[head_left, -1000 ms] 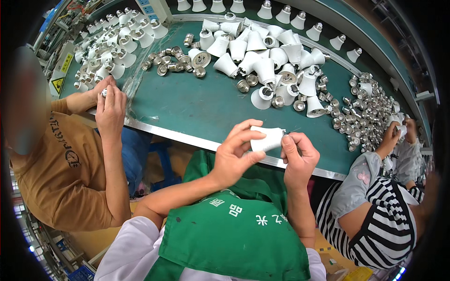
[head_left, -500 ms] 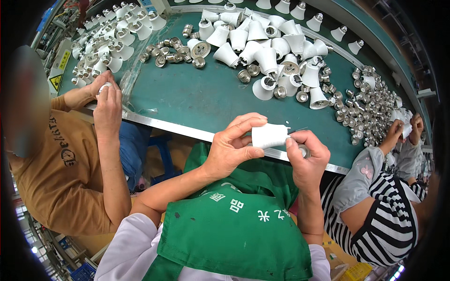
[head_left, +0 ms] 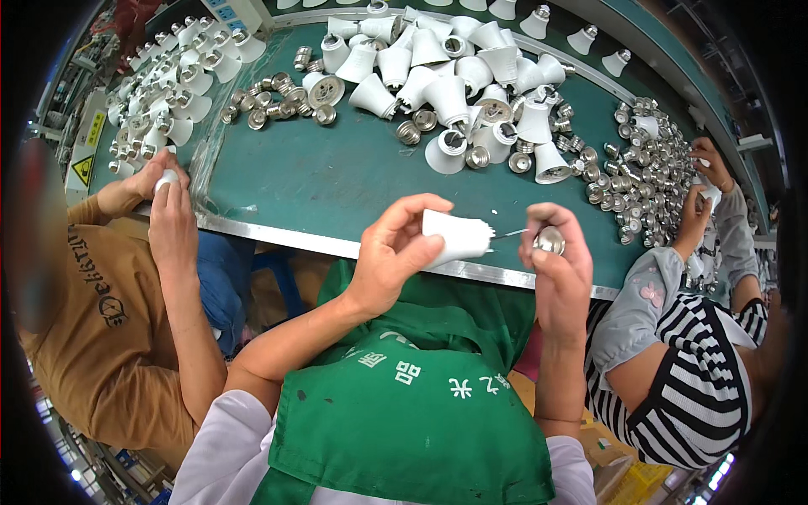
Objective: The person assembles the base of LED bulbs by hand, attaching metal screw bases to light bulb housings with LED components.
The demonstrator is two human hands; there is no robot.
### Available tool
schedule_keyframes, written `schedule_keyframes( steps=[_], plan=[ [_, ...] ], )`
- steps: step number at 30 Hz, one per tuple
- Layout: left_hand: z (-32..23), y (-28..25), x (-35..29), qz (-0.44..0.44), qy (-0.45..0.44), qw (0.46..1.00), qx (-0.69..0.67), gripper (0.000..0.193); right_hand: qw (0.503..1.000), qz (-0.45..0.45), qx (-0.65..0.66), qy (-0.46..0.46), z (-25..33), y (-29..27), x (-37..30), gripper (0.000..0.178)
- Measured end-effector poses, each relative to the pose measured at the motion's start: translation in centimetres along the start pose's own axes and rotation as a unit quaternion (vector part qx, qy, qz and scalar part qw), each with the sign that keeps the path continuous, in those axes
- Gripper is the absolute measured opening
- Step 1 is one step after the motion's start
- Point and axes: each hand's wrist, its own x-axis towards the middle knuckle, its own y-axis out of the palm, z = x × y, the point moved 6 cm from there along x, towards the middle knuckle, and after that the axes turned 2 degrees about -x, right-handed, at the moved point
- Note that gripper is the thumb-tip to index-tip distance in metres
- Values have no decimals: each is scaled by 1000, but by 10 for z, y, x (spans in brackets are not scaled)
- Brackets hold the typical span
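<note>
My left hand (head_left: pixel 396 252) grips a white bulb housing (head_left: pixel 457 236) on its side, the narrow notched end facing right. From that end a thin wire (head_left: pixel 510 233) runs across to the fingertips of my right hand (head_left: pixel 559 261). A silver screw cap (head_left: pixel 549 241) sits in the fingers of my right hand, apart from the housing. Both hands are raised just over the bench's near edge.
A heap of white bulb housings (head_left: pixel 446 97) lies on the green bench (head_left: pixel 311 181). Silver caps form a small group (head_left: pixel 290 105) left and a large pile (head_left: pixel 644 168) right. Co-workers sit on both sides, hands over the bench. A metal edge (head_left: pixel 311 243) runs along the front.
My right hand has drawn away from the housing's end, with the wire now stretched between them. The cap in it has turned into plainer view. The whole view has shifted a little.
</note>
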Motion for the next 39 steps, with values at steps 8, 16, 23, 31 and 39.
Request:
schedule_keyframes(
  steps=[8,16,23,31,39],
  plan=[
    [-42,12,5,-38,207,934,287,36,952,-112,-250,-140,-6,8,-9,34],
    [-62,48,0,27,421,798,430,34,943,-122,-236,-200,-6,13,-13,25],
    [-59,54,3,33,413,781,467,32,908,-121,-318,-246,4,19,-17,29],
    [-30,13,19,14,232,922,311,23,869,-33,-406,-280,17,33,-15,37],
    [-14,3,21,8,88,982,167,42,929,41,-314,-193,16,33,-20,44]
  ],
)
